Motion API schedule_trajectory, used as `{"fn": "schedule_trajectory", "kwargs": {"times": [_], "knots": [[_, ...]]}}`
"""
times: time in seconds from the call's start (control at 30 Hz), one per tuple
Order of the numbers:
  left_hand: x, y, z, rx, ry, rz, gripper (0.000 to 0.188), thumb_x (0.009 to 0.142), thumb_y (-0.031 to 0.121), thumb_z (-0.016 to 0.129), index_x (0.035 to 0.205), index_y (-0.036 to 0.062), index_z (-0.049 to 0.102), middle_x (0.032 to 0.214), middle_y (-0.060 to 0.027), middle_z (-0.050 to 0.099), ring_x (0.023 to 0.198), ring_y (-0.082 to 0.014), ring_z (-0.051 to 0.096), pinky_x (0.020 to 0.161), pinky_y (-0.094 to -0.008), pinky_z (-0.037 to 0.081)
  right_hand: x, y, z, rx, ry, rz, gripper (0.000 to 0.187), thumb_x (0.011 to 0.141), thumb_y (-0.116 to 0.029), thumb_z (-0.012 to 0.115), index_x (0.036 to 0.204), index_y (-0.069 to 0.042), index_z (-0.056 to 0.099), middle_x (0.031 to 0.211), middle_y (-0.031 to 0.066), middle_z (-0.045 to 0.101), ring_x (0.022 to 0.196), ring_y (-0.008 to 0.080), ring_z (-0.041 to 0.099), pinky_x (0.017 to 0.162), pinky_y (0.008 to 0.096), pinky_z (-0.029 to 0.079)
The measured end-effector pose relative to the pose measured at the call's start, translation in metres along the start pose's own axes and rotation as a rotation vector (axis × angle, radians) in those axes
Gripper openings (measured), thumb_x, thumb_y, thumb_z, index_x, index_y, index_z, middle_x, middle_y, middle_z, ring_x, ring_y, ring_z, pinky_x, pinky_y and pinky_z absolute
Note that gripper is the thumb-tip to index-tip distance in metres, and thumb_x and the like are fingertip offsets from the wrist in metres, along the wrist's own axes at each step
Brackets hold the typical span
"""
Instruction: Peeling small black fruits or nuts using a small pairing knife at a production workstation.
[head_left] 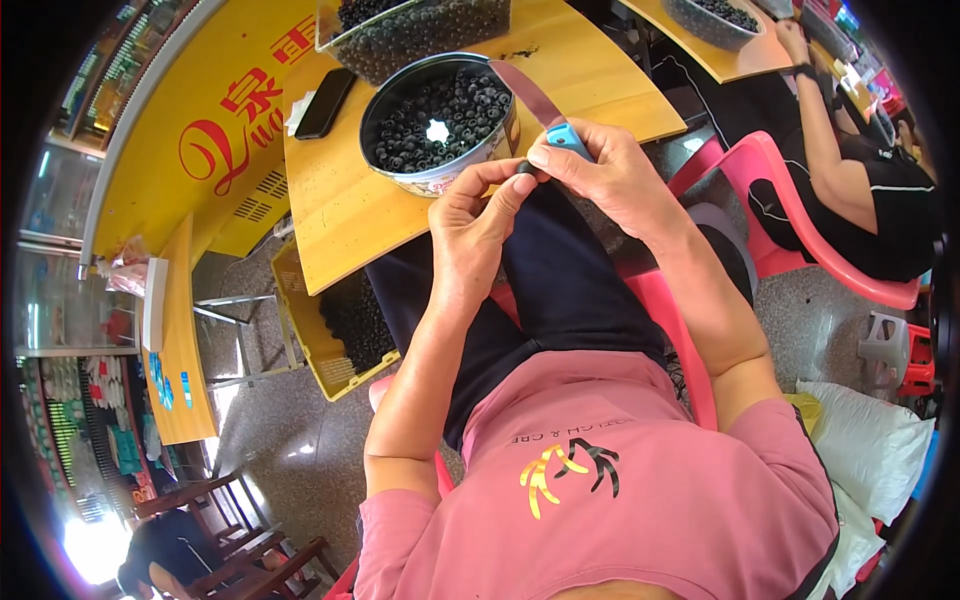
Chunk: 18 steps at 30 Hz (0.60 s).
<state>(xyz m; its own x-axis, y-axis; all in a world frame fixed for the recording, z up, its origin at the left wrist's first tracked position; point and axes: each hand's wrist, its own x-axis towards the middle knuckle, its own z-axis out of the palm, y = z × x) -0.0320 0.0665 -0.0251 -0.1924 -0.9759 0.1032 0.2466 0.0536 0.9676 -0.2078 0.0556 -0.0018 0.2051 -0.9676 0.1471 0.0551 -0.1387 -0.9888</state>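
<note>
My left hand pinches a small dark round piece between thumb and fingertips, just off the near rim of a round tin. My right hand grips a knife with a blue handle. Its brownish blade slants up and to the left past the tin's right rim. The right thumb tip meets the dark piece too, so both hands come together there. Many similar dark, bead-like round pieces fill the tin; their exact kind is unclear. A bright glare spot lies on them.
A clear plastic tub of dark pieces stands behind the tin on the wooden table. Left of the tin lies a black phone. A yellow crate with more dark pieces is on the floor. A co-worker sits at right beside a pink chair.
</note>
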Motion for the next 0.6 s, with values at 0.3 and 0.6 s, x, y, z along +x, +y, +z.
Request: {"fn": "schedule_trajectory", "kwargs": {"times": [0.3, 0.6], "knots": [[0.0, -0.007, -0.003, -0.131, -0.045, 0.018, 0.02, 0.094, 0.014, 0.066, 0.11, 0.0026, 0.062, 0.087, -0.0005, 0.067, 0.056, 0.0006, 0.036, 0.047, -0.0165, 0.026, -0.014, 0.008, 0.001, -0.815, 0.153, -0.572, 0.019, 0.091, -0.02, 0.067, 0.096, -0.002, 0.063, 0.077, 0.0088, 0.058, 0.062, 0.0243, 0.058, 0.055, 0.0338, 0.046], [-0.002, -0.007, -0.003, -0.131, -0.03, 0.062, 0.02, 0.094, 0.014, 0.067, 0.11, 0.0038, 0.063, 0.086, 0.0007, 0.064, 0.057, 0.0004, 0.037, 0.048, -0.0162, 0.025, -0.014, 0.005, 0.001, -0.966, 0.152, -0.667, 0.013, 0.087, -0.014, 0.067, 0.098, -0.006, 0.064, 0.077, 0.0105, 0.058, 0.068, 0.0306, 0.061, 0.058, 0.039, 0.048]]}}
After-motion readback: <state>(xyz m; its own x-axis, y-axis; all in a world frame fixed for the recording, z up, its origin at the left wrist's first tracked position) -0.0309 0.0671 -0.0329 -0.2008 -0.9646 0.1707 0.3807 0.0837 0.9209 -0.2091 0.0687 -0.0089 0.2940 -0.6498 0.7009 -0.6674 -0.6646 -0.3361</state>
